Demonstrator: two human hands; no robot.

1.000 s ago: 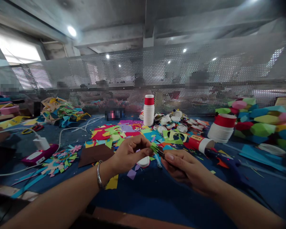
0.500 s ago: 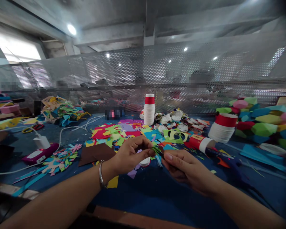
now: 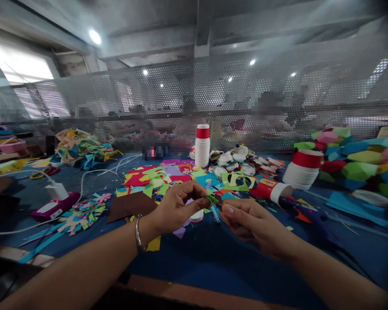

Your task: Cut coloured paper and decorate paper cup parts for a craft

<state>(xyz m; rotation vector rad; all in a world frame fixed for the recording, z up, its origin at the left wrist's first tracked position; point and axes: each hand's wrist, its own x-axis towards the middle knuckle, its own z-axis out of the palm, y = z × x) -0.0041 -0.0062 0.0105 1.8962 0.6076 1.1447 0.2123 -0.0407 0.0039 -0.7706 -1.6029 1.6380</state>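
Green strips (image 3: 212, 199) | bright | thin, close together | partly hidden | material unclear

A purple power strip (image 3: 47, 212) holds a plug (image 3: 57, 192).

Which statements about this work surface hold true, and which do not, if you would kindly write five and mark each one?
1. The left hand pinches a small green piece. True.

2. The right hand rests flat on the table. False: the right hand is raised, pinching a small dark piece next to the green one.

3. A white plug sits on the purple power strip. True.

4. The tall cup stack lies on its side. False: the tall cup stack stands upright.

5. The silver bracelet is on the right wrist. False: the silver bracelet is on the left wrist.
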